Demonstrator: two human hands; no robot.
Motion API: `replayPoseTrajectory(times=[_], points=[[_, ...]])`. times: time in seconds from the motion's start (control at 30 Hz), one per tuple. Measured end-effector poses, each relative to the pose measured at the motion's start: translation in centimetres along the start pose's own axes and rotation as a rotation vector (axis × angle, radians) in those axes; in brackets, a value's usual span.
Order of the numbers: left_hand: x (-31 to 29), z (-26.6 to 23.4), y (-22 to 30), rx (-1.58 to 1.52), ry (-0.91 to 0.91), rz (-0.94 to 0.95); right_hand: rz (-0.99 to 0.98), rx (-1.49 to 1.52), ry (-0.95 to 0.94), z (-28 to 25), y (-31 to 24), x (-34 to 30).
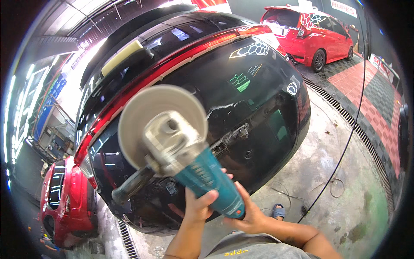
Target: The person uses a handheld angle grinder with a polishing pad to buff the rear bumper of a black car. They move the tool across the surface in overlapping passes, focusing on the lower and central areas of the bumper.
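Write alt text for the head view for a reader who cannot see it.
Two bare hands, the left hand and right hand, grip a teal polisher whose round pad is raised in front of a glossy black car. A red car stands behind on red-and-grey floor tiles.

A red hatchback stands far right on red-and-grey floor tiles. A drain grate crosses the concrete floor. A black cable trails near. Another red car sits left.

blocked ahead: black car rear | free: bare floor right | cable crosses
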State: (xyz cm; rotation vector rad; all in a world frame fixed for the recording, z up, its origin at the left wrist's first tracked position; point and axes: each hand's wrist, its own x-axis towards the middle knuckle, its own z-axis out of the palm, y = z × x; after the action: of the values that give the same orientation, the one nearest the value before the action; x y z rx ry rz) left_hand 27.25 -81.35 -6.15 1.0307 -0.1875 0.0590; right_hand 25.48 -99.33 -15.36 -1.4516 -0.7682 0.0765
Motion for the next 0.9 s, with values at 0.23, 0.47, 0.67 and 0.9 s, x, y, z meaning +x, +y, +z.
replayPoseTrajectory(times=[0.23, 0.47, 0.67, 0.9], points=[[10.9, 8.9, -5.9, 0.104, -0.096, -0.12, 0.379, 0.115, 0.464, -7.7, -1.8, 0.3], [20.6, 17.2, -10.0, 0.161, -0.18, -0.21, 0.286, 0.269, 0.598, -17.7, -3.4, 3.3], [13.2, 11.8, -10.3, 0.17, -0.204, -0.096, 0.256, 0.246, 0.56, -14.0, -0.9, 2.2], [2.5, 3.6, -4.2, 0.371, -0.054, -0.037, 0.112, 0.174, 0.46, 0.9, 0.8, 1.0]])
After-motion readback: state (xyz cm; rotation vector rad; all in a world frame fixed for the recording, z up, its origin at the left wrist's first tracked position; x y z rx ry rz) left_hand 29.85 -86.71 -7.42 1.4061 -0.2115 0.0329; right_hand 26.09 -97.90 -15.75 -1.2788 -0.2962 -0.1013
